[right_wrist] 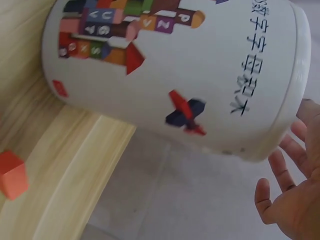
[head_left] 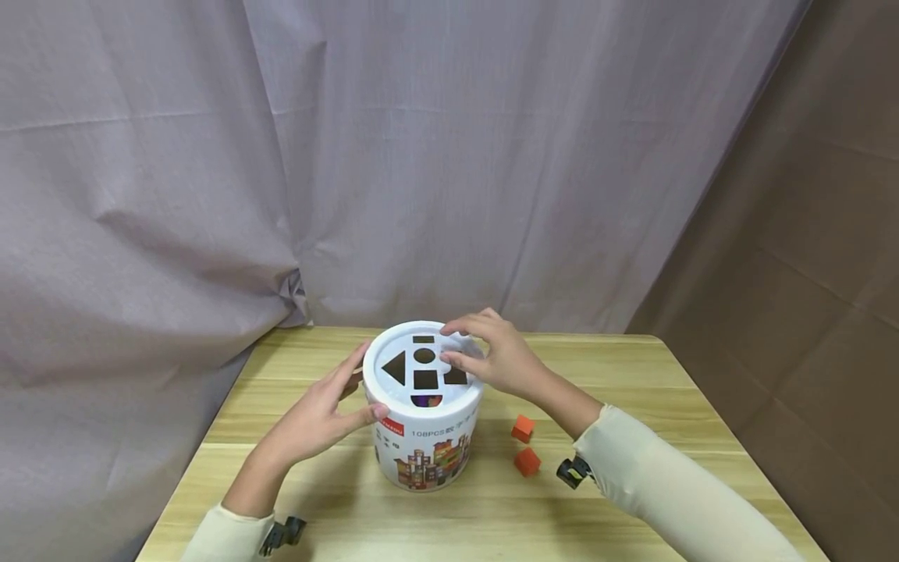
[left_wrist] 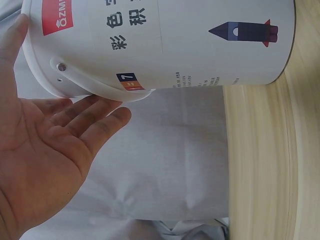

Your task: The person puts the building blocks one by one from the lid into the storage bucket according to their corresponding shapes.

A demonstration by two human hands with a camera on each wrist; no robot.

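A white bucket (head_left: 428, 460) with printed block pictures stands upright on the table. Its white lid (head_left: 393, 343) has several shaped holes, among them a triangle, a circle and a square; purple and orange show through the front one. My left hand (head_left: 316, 414) rests against the bucket's left side, thumb at the front of the rim. In the left wrist view its fingers (left_wrist: 102, 127) lie along the bucket's white handle (left_wrist: 112, 92). Over the lid's right side hovers my right hand (head_left: 502, 359), thumb and fingers apart, nothing visible between them. It partly hides the right-hand holes.
Two small orange-red blocks (head_left: 523, 428) (head_left: 527, 461) lie on the wooden table (head_left: 597, 507), right of the bucket and below the right forearm. A grey curtain (head_left: 421, 156) hangs behind the table's far edge, and brown cloth (head_left: 808, 273) hangs at the right.
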